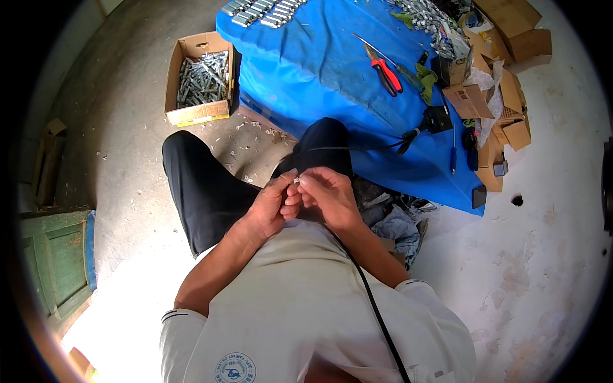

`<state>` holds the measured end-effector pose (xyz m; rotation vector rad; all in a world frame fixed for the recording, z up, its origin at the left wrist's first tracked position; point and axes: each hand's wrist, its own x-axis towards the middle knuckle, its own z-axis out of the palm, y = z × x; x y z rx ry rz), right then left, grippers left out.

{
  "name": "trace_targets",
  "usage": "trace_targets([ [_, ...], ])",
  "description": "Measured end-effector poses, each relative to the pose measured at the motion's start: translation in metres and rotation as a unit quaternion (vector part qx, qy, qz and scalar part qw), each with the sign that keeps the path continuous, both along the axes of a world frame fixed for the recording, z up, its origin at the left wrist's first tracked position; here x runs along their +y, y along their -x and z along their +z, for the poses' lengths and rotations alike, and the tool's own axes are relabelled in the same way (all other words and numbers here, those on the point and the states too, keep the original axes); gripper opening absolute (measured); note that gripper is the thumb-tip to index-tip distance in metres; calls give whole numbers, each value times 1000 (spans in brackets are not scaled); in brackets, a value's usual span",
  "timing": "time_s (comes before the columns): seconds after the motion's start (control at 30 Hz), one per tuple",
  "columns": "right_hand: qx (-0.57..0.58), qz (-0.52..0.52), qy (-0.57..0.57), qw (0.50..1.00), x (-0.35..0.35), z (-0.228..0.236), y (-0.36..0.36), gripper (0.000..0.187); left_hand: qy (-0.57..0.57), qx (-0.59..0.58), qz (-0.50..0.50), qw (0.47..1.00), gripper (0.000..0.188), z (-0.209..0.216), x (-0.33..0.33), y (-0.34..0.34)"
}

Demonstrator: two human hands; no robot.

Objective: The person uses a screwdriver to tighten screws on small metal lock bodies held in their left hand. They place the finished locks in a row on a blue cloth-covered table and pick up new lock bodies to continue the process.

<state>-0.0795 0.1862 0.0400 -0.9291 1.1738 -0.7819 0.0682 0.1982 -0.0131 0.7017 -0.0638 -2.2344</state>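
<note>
Blue table cover (306, 70), pliers (385, 75), carton (196, 115) of metal parts (204, 80), fingers (307, 185) pinching small piece (296, 180)

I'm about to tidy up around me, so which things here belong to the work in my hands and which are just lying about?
Seems to belong:
small pale piece between left hand and right hand
probably the silvery parts in the open box
perhaps the metal pieces on the blue cloth

Seems just lying about:
red-and-black pliers
black adapter-like block
cardboard boxes
</note>
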Motion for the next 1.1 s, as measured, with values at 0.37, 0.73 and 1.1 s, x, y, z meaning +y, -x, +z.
trace_targets([
  [0.37,-84,25,39,995,0,-14,4,14,15,4,16,1000,31,9,1,-4],
  [0.73,-141,14,2,990,-1,-21,7,15,38,10,18,999,30,8,2,-4],
  [1.1,-163,-3,-17,987,-1,-26,10,16,45,15,7,999,30,6,1,-4],
])
